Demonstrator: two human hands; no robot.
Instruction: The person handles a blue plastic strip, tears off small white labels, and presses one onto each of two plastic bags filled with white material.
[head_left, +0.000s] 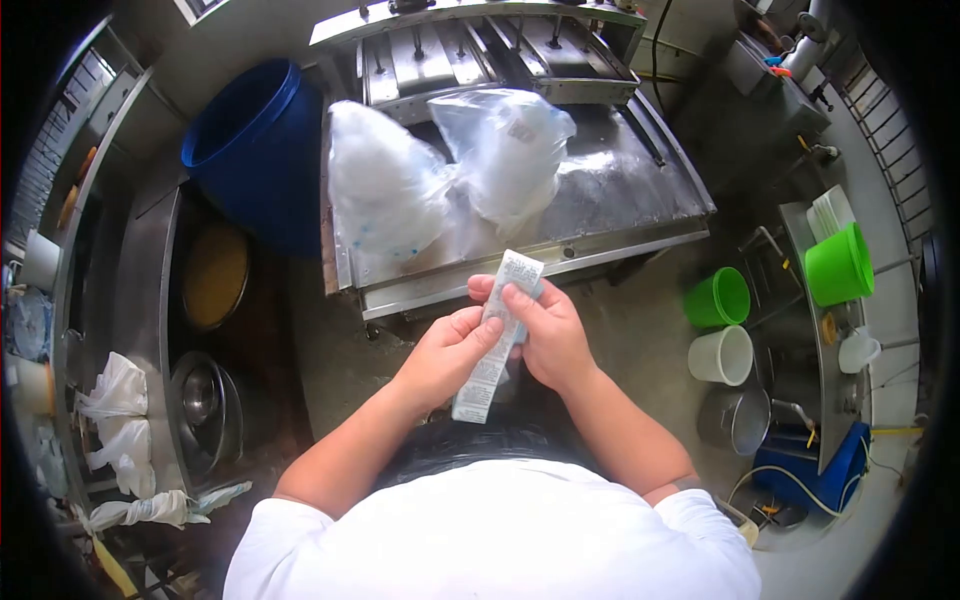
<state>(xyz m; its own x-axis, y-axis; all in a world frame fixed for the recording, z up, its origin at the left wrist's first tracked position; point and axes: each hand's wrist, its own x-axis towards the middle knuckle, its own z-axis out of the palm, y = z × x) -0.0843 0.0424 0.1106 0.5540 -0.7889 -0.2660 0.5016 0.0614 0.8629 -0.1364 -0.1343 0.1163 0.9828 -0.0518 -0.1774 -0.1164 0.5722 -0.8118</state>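
Observation:
A long strip of printed labels [482, 385] runs between my two hands in front of my chest, with rows of small dark text on it. My left hand [447, 348] pinches it from the left, thumb lying on the printed face. From the other side my right hand [553, 335] grips the upper part, thumb near the top end and fingers hidden behind. Beyond my hands, two clear plastic bags filled with something white stand on a metal surface: a left bag [385, 190] and a right bag [505, 170], which bears a small printed patch.
The metal worktable [630, 185] lies just ahead. A tall blue barrel [270, 165] stands to its left, near a steel counter [160, 300]. At right are green buckets [730, 297], a white bucket [722, 356], a metal pot [735, 418] and a side table [825, 370].

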